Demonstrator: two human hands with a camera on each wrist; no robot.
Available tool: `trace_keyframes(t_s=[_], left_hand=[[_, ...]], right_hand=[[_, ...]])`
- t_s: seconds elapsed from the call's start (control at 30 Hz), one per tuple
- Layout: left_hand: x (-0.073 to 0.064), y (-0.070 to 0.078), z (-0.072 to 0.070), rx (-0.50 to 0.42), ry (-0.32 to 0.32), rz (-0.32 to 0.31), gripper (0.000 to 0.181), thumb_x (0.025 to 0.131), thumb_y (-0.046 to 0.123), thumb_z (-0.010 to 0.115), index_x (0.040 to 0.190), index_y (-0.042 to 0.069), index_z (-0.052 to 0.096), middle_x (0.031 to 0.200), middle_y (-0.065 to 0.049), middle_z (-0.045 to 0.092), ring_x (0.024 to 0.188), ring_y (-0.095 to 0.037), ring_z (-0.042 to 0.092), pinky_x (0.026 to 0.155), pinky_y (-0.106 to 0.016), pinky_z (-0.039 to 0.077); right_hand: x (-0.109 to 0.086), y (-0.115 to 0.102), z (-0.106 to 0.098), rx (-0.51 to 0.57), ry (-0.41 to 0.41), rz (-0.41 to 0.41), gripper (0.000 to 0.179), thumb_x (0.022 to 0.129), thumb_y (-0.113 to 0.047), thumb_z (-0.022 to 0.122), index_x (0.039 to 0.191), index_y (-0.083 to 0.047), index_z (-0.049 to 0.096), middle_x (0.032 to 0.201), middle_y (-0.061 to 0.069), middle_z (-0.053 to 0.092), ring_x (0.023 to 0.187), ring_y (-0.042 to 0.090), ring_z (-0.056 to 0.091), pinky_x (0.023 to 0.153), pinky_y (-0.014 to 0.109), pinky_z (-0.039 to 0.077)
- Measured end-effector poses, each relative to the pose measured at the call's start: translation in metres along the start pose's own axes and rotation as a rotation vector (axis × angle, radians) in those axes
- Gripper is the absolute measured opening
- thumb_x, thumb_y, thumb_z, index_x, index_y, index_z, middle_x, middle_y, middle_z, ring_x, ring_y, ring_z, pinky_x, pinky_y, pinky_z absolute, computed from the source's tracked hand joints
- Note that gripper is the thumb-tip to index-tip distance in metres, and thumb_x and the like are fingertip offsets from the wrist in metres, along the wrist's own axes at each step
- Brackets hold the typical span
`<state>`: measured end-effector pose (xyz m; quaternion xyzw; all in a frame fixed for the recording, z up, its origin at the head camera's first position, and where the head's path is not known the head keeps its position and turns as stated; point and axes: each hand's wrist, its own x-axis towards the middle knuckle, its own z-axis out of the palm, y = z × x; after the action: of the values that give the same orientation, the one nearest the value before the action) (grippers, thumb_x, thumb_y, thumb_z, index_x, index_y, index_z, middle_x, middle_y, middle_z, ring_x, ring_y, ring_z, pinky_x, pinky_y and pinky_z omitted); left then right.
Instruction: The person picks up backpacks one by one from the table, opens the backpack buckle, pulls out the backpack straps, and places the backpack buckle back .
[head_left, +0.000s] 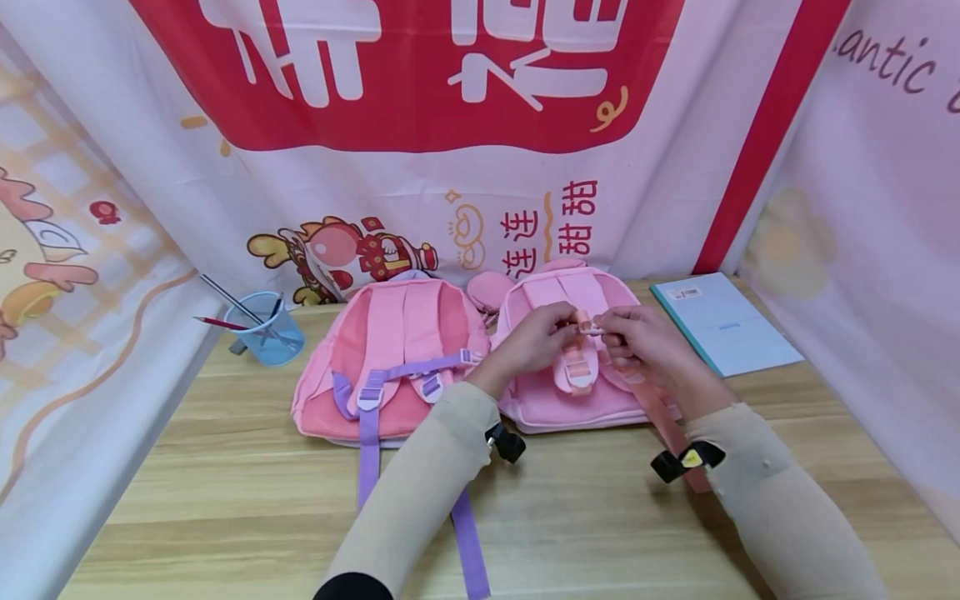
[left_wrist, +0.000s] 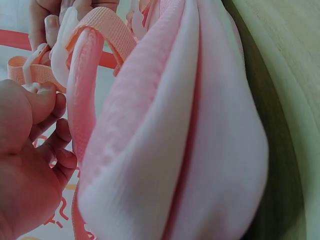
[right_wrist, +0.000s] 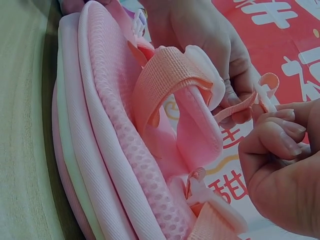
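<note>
The right-hand pink backpack (head_left: 570, 412) lies on the table with its shoulder-strap side up. A narrow peach strap (right_wrist: 236, 107) with a small white buckle (right_wrist: 266, 99) is raised between both hands. My left hand (head_left: 536, 337) pinches this strap beside the buckle, thumb against fingertips. From the other side, my right hand (head_left: 648, 337) pinches the white buckle, its other fingers curled. Just below the hands is a padded pink shoulder strap (right_wrist: 197, 135), with a wide peach webbing loop (right_wrist: 165, 75) through a larger white adjuster. Fingertips partly cover the buckle.
Left of it lies another pink backpack (head_left: 390, 325) with purple straps (head_left: 468, 542) trailing toward the front edge. A blue pen cup (head_left: 276, 343) stands at the far left. A light-blue notebook (head_left: 727, 325) lies at the right. A printed cloth backdrop (head_left: 420, 200) hangs behind.
</note>
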<state>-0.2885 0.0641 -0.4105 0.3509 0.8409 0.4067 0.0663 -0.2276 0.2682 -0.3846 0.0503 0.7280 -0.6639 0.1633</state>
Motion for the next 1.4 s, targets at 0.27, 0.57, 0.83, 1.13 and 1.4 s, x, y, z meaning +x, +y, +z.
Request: trace_keyframes(t_s=[0.27,0.57,0.83,1.13,1.4], left_hand=[[0.001,0.001,0.001,0.013,0.026,0.011,0.012,0.108,0.007,0.061,0.104,0.005,0.072,0.103,-0.010,0.074,0.092,-0.015,0.062,0.088,-0.023,0.051],[0.002,0.001,0.005,0.026,0.031,0.016,0.012,0.107,0.006,0.063,0.101,0.003,0.073,0.101,-0.010,0.074,0.091,-0.015,0.062,0.087,-0.023,0.051],[-0.001,0.000,0.011,0.046,0.016,-0.046,0.012,0.107,0.005,0.063,0.104,0.003,0.075,0.102,-0.010,0.076,0.090,-0.013,0.063,0.086,-0.023,0.052],[-0.005,-0.002,0.014,0.095,0.052,-0.093,0.013,0.108,0.009,0.064,0.104,0.007,0.076,0.102,-0.006,0.077,0.090,-0.013,0.064,0.088,-0.026,0.053],[-0.009,0.008,-0.001,-0.045,0.095,-0.078,0.021,0.111,0.015,0.061,0.119,0.007,0.077,0.109,-0.007,0.077,0.096,-0.012,0.066,0.086,-0.024,0.054]], right_hand=[[0.000,-0.001,0.000,0.026,0.000,0.013,0.023,0.115,-0.029,0.048,0.119,-0.008,0.056,0.078,-0.003,0.051,0.063,0.011,0.047,0.058,0.021,0.042],[-0.003,-0.003,0.000,0.113,-0.003,-0.038,0.021,0.115,-0.024,0.048,0.103,-0.012,0.060,0.072,-0.004,0.048,0.057,0.010,0.042,0.053,0.021,0.037],[-0.010,-0.012,-0.001,0.185,-0.036,-0.085,0.026,0.116,-0.020,0.046,0.098,-0.012,0.063,0.070,-0.005,0.046,0.054,0.008,0.040,0.051,0.020,0.035],[-0.008,-0.011,0.000,0.285,-0.098,-0.068,0.027,0.117,-0.019,0.043,0.096,-0.012,0.058,0.068,-0.005,0.044,0.050,0.008,0.039,0.048,0.020,0.033],[-0.008,-0.009,0.000,0.164,-0.039,-0.064,0.026,0.117,-0.025,0.045,0.100,-0.011,0.060,0.069,-0.004,0.046,0.053,0.009,0.038,0.048,0.020,0.033]])
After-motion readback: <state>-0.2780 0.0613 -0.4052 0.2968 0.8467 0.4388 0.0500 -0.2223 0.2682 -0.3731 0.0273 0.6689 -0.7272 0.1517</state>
